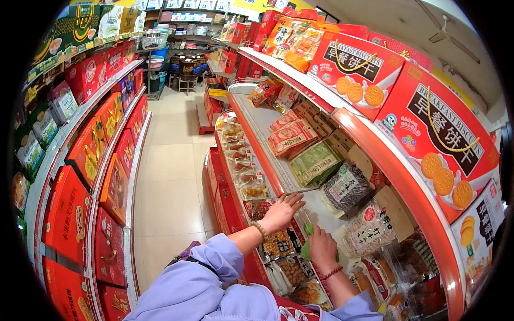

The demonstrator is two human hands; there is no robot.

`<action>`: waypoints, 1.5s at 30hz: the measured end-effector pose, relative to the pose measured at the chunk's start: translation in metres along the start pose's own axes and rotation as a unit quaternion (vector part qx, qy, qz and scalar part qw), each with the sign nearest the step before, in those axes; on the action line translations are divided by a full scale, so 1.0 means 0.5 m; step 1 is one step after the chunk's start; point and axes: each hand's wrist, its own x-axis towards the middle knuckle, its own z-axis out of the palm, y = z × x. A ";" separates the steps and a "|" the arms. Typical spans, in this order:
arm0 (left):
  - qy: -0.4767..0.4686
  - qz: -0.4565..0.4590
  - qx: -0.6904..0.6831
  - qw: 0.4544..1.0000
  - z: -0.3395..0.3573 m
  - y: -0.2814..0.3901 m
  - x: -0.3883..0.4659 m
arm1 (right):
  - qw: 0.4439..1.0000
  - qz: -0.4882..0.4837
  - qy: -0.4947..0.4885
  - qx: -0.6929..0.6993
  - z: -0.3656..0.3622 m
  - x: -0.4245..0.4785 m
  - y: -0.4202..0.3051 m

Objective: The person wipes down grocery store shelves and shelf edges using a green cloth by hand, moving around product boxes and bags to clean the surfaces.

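My left hand (pixel 283 212), with a beaded bracelet at the wrist, reaches over the red front edge of the middle shelf (pixel 257 144), its fingers loosely spread by a thin wire divider. Close to it, my right hand (pixel 324 246) is closed on a green cloth (pixel 308 240), which lies against the white shelf surface near the front rail. Beyond the hands stand a clear bag of dark striped seeds (pixel 346 187), a bag of pale seeds (pixel 367 228) and green paper packets (pixel 316 160). Red and white packets (pixel 292 137) sit farther along the same shelf.
Below, a lower shelf holds bagged snacks (pixel 277 242). Red breakfast biscuit boxes (pixel 437 132) stand on the shelf above, to the right. A tiled aisle (pixel 172 172) runs to the left, bordered by another rack with red gift boxes (pixel 66 214). Stools (pixel 187 82) stand at the far end.
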 end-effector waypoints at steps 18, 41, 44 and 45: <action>0.040 0.027 -0.012 0.999 0.010 0.004 0.003 | 0.995 0.025 0.069 -0.062 -0.013 -0.149 0.021; -0.047 0.010 -0.189 0.981 -0.155 -0.505 -0.074 | 0.924 0.246 0.175 0.235 -0.037 0.266 -0.103; -0.067 -0.007 -0.199 0.978 -0.173 -0.555 -0.097 | 0.920 0.179 0.225 0.265 -0.060 0.362 -0.150; -0.071 -0.006 -0.207 0.976 -0.174 -0.568 -0.099 | 0.932 0.155 0.241 0.222 -0.045 0.390 -0.161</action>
